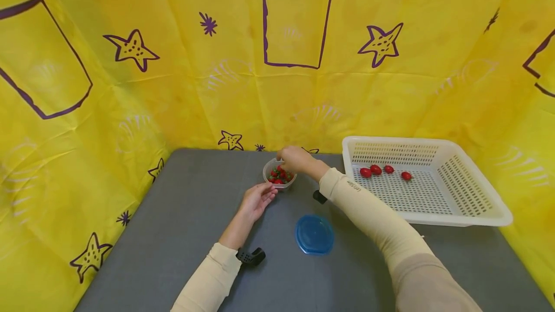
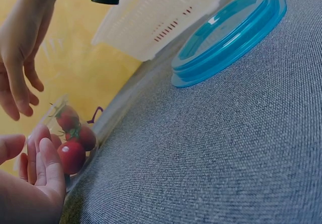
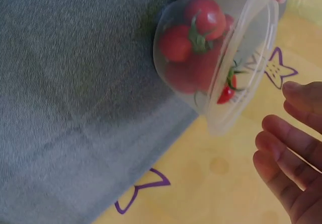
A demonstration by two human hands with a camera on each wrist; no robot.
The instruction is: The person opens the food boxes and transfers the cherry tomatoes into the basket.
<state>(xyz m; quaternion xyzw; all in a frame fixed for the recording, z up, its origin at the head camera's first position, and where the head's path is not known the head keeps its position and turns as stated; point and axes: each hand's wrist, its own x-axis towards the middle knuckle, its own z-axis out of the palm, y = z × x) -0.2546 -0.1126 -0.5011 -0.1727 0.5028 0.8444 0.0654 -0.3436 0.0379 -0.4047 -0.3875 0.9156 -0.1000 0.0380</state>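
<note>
A small clear plastic container [image 1: 281, 186] of red cherry tomatoes with green stems [image 3: 205, 17] stands near the table's far edge. My left hand [image 1: 257, 200] is at its near-left side, with extended fingers [image 2: 50, 156] against the container and the thumb apart from them. Over the container's far-right rim hovers my right hand [image 1: 299, 160]. In the right wrist view its fingers [image 3: 287, 143] are loosely bent beside the opening and hold nothing. A round blue lid [image 1: 314, 234] lies on the table nearer to me, between my forearms.
To the right stands a white perforated plastic basket [image 1: 470, 220] with several loose cherry tomatoes [image 1: 376, 170] at its left side. The grey cloth-covered table [image 1: 191, 215] backs onto a yellow patterned curtain [image 1: 295, 95]. My right forearm passes just in front of the basket's left end.
</note>
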